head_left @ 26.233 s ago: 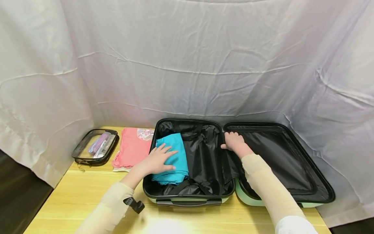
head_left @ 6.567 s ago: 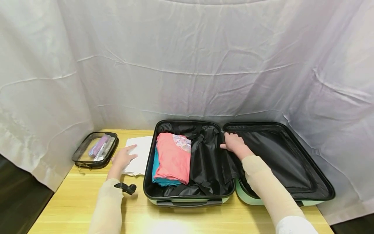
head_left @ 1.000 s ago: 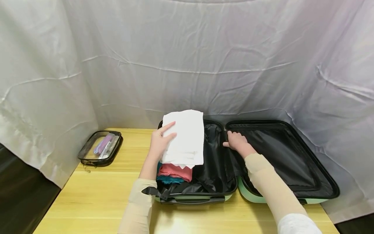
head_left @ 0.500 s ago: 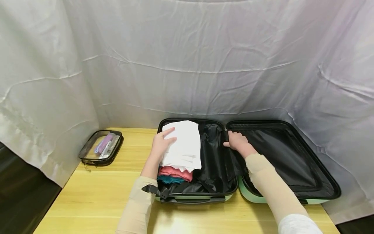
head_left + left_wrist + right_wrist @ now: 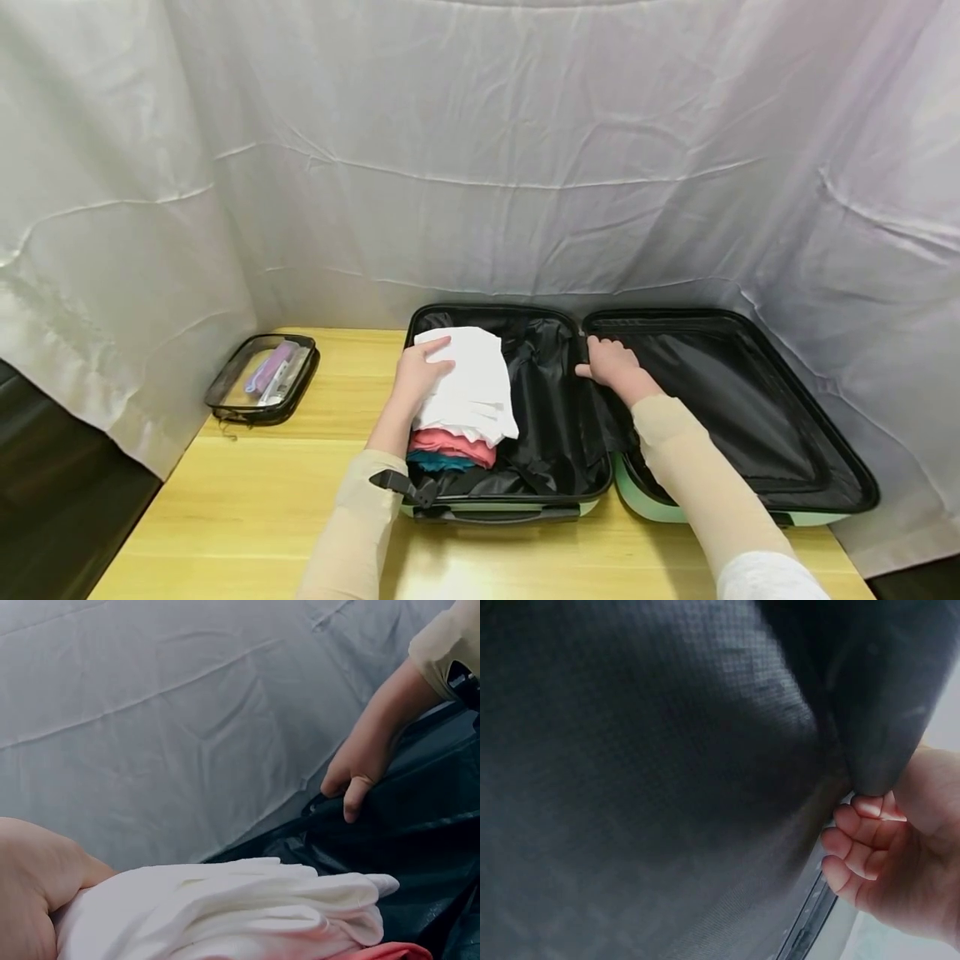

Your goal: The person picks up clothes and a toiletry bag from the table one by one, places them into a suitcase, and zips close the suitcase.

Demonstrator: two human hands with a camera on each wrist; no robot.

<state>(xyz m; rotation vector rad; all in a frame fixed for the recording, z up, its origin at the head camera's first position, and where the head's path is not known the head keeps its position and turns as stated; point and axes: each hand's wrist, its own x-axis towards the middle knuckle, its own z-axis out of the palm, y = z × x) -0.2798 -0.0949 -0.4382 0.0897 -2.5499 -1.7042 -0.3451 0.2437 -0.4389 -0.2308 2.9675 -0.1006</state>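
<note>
Nearest: table (image 5: 225,517) of pale wood; grey handle (image 5: 502,516) of the suitcase (image 5: 536,498), on the person's side of both hands.

Just short of the left grip, a teal cloth (image 5: 442,462) lies lowest in the pile, with a pink cloth (image 5: 453,444) on it; their folded edges poke out below the white.

Left hand (image 5: 411,375): grasping the white cloth (image 5: 467,387) by its left edge, thumb and forefinger on top, remaining fingers hidden. The cloth is inside the suitcase's near-left half, over the pink one. Half a second ago it reached farther back; it is now lower and closer to the person. In the frame before the last two, it lay flat on the table left of the suitcase.

Cloth's look: plain, folded in several layers, far edge uneven, near edge loose and ruffled; left wrist view shows soft rounded folds.

Right hand (image 5: 611,363): fingers curled, pinching a black flap (image 5: 609,421) at the hinge, right of the left grip; place unchanged. Beyond it, the black-lined lid (image 5: 738,400).

Well left of the left grip: clear pouch (image 5: 310,379), purple packet (image 5: 276,365) inside. Farthest: pale curtain (image 5: 480,167), creased.
</note>
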